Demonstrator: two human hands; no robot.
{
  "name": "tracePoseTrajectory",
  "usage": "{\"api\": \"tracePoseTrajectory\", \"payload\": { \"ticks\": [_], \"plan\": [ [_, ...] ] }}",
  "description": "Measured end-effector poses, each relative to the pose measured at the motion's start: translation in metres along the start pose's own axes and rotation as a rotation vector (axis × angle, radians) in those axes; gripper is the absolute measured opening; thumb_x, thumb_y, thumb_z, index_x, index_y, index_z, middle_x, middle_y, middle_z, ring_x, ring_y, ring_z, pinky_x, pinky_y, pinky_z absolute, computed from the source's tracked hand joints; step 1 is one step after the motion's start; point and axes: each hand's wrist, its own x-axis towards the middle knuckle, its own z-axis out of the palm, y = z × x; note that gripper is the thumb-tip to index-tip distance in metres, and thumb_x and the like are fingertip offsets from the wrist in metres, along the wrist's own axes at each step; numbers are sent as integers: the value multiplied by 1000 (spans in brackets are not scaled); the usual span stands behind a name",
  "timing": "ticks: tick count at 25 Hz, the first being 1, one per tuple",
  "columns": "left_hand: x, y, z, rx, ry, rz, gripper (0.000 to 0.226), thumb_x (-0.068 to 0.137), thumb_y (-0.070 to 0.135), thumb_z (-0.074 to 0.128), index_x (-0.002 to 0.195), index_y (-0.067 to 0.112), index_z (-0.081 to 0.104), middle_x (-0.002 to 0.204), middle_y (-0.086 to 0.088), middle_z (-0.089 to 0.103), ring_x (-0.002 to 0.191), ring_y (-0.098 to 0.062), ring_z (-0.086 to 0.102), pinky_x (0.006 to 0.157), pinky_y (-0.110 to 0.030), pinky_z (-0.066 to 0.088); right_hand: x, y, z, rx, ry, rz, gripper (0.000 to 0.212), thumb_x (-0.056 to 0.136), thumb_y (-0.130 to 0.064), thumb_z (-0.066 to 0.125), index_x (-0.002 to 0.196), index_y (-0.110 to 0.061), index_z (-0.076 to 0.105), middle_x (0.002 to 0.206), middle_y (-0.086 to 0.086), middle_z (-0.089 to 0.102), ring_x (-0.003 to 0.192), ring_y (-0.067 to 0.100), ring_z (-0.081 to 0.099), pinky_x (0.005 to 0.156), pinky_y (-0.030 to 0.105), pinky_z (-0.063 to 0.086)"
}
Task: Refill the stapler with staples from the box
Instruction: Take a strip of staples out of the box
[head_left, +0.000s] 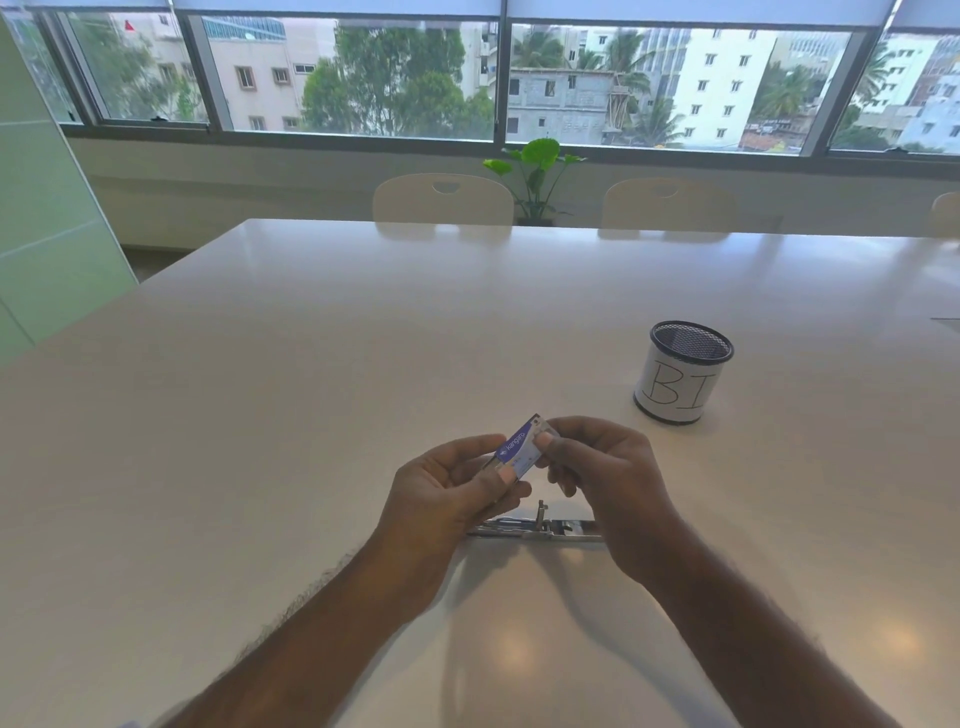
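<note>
Your left hand (452, 493) is raised above the white table (260, 415), fingers curled around the lower end of the staple box (517, 449), with the thumb pressed flat on its face. You hold that small blue and white box tilted, its far end pointing up and to the right. Your right hand (602, 467) meets it there, thumb and forefinger pinched on the upper end, the other fingers folded in under the palm. Both hands have the box between them, clear of the table surface.

Just below and behind your hands, the stapler (540, 527) lies on the table, opened out flat so its metal parts show; your wrists hide both of its ends. Whether any staples sit in its channel is too small to tell.

Further right and well apart from your hands stands a black mesh pen cup (680, 374) wrapped in white paper with handwritten letters.
</note>
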Motion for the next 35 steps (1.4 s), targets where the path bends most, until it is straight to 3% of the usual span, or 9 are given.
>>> {"api": "tracePoseTrajectory", "payload": {
  "ticks": [9, 15, 19, 24, 26, 28, 30, 35],
  "plan": [
    [2, 4, -6, 11, -47, -81, 31, 86, -12, 54, 111, 3, 67, 104, -21, 74, 88, -37, 73, 75, -31, 61, 1, 1, -1, -26, 47, 41, 13, 90, -5, 62, 88, 1, 74, 62, 6, 64, 54, 14, 47, 49, 22, 40],
    [-1, 1, -6, 592, 72, 274, 32, 83, 3, 70, 87, 34, 77, 83, 4, 79, 75, -17, 75, 76, -34, 61, 3, 2, -4, 15, 104, 83, 14, 89, -3, 61, 88, 4, 73, 66, 12, 62, 54, 17, 47, 48, 23, 38],
    [-2, 6, -8, 725, 40, 417, 26, 79, 4, 73, 86, 29, 77, 83, 5, 77, 73, -10, 74, 70, -26, 59, 3, 2, -5, 62, 93, 121, 16, 90, -4, 60, 90, 6, 72, 69, 17, 60, 55, 18, 46, 49, 25, 37],
    [1, 9, -10, 619, 34, 357, 13, 74, 1, 78, 78, 13, 73, 86, -4, 76, 76, -20, 73, 76, -34, 59, 3, 1, -5, 67, 93, 114, 16, 91, -4, 60, 91, 7, 72, 67, 14, 60, 54, 17, 47, 48, 23, 38],
    [2, 11, -10, 550, 62, 338, 14, 73, -3, 77, 74, 10, 73, 87, -4, 75, 76, -16, 72, 73, -27, 58, 3, 1, -4, 65, 96, 112, 15, 90, -4, 60, 91, 7, 71, 68, 14, 60, 54, 17, 46, 47, 23, 38],
    [2, 13, -9, 492, 83, 332, 19, 73, -4, 76, 70, 15, 74, 87, 0, 76, 77, -13, 71, 72, -22, 55, 3, 2, -2, 63, 98, 113, 15, 90, -3, 61, 90, 7, 71, 67, 14, 60, 54, 18, 46, 47, 22, 37],
    [2, 14, -10, 464, 93, 337, 20, 75, 0, 76, 72, 20, 74, 86, -1, 78, 79, -16, 73, 75, -25, 58, 2, 2, -1, 58, 95, 111, 14, 90, -3, 61, 90, 6, 71, 65, 11, 60, 54, 17, 46, 47, 22, 37],
    [3, 15, -11, 442, 166, 370, 25, 77, 6, 77, 89, 28, 75, 80, 0, 78, 72, -12, 71, 72, -22, 56, 0, 2, 1, 36, 77, 111, 14, 91, -4, 60, 90, 4, 71, 64, 8, 63, 54, 15, 47, 47, 21, 39]
  ]
}}
